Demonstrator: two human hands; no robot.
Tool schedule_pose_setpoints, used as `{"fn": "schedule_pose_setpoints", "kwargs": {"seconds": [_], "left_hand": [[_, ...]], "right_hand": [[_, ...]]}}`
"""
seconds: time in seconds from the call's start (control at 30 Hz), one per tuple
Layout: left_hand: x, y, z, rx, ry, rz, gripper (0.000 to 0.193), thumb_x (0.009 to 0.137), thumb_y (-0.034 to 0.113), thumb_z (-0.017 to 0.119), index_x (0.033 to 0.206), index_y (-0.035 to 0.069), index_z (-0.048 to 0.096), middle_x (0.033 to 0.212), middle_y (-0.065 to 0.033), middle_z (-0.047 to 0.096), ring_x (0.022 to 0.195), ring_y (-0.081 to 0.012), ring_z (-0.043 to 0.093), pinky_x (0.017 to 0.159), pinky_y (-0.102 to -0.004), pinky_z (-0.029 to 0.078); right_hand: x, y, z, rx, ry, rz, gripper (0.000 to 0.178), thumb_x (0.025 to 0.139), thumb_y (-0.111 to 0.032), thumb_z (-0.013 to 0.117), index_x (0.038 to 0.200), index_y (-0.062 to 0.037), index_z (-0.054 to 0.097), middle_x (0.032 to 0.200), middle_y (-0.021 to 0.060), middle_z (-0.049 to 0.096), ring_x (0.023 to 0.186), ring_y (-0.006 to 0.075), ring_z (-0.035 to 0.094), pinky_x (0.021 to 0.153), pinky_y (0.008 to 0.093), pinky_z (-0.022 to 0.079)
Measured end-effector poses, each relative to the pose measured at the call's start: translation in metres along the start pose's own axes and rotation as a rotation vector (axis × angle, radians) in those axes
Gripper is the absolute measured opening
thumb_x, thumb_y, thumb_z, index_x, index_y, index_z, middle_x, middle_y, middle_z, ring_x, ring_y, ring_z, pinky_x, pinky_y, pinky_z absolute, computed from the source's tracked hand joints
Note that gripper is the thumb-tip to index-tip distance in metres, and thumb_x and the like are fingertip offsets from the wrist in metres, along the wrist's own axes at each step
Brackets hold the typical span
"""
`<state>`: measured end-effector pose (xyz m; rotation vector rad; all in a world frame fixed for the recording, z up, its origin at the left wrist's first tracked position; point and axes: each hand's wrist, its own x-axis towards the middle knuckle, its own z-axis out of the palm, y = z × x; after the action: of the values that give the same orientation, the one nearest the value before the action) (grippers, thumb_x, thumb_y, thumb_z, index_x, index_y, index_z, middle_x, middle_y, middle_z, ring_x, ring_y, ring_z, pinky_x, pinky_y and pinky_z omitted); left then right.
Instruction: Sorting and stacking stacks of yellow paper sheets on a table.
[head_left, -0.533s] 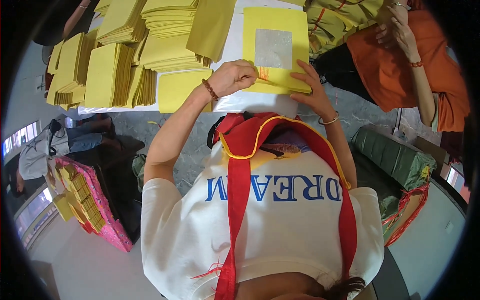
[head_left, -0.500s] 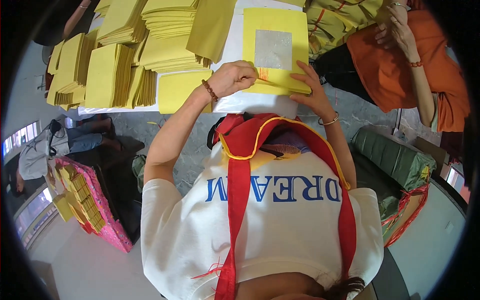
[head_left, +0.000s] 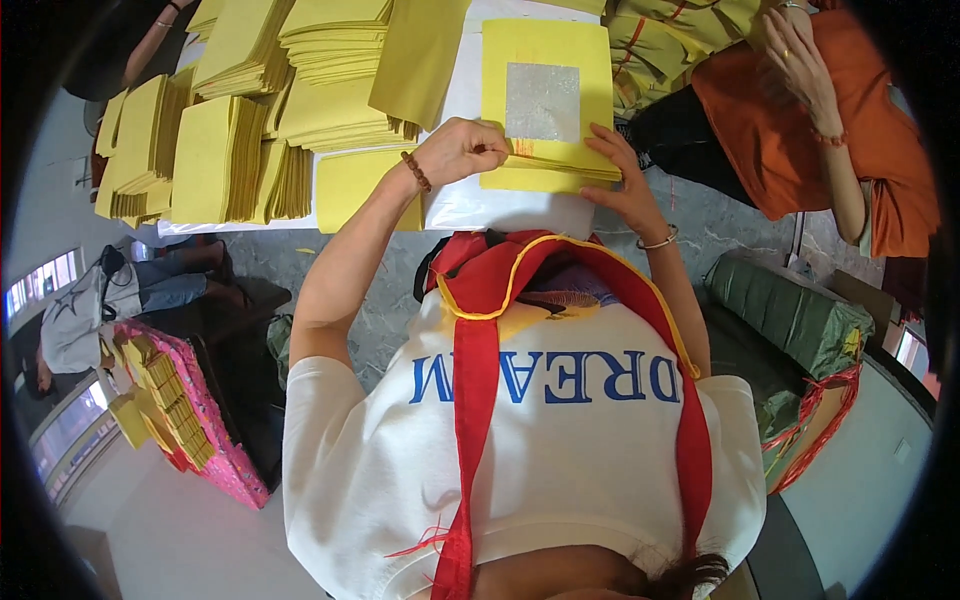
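Many folded yellow stacks (head_left: 240, 150) already crowd my bench (head_left: 500, 205), while my left hand (head_left: 460, 150) pinches, fingers together, the top sheet (head_left: 545, 100), right hand (head_left: 620, 180) flat, fingers apart, steadying its edge.

A pink, patterned rectangular carton (head_left: 185, 425) is standing open at the lower left on the floor, and bundles of yellow paper are showing in rows inside it. A bulky green wrapped bale (head_left: 790, 315), tied with thin cord, is lying at the right beside the person's arm. Below it, a flat bundle bound with red plastic string (head_left: 815, 435) is leaning against the bale. At the top right, yellow wrapped bundles crossed with red string (head_left: 670, 45) are piling up behind the table edge. No signs or screens are showing, and no separate labels are appearing on these packages.
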<state>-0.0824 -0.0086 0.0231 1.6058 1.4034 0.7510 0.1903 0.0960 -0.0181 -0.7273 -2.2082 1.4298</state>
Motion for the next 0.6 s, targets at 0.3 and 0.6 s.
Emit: {"fn": "schedule_pose_setpoints", "kwargs": {"seconds": [0.3,0.6], "left_hand": [[0.002,-0.001,-0.004,0.025,-0.044,0.017,0.015,0.079,0.013,0.057,0.083,-0.001,0.062,0.071,-0.0106,0.059,0.064,-0.0206,0.056,0.061,-0.0307,0.044],[-0.011,0.013,-0.004,-0.086,-0.033,-0.042,0.030,0.079,0.027,0.066,0.098,0.004,0.063,0.099,-0.0089,0.061,0.088,-0.0213,0.057,0.074,-0.0318,0.045]], "right_hand": [[0.000,0.001,0.000,0.062,0.008,0.013,0.054,0.067,-0.021,0.075,0.117,-0.0126,0.056,0.139,0.0056,0.040,0.135,0.0298,0.022,0.110,0.0409,0.018],[0.006,0.007,0.009,-0.077,0.158,-0.029,0.026,0.080,-0.016,0.065,0.104,-0.0072,0.061,0.129,0.0054,0.048,0.125,0.0268,0.035,0.104,0.0363,0.026]]}}
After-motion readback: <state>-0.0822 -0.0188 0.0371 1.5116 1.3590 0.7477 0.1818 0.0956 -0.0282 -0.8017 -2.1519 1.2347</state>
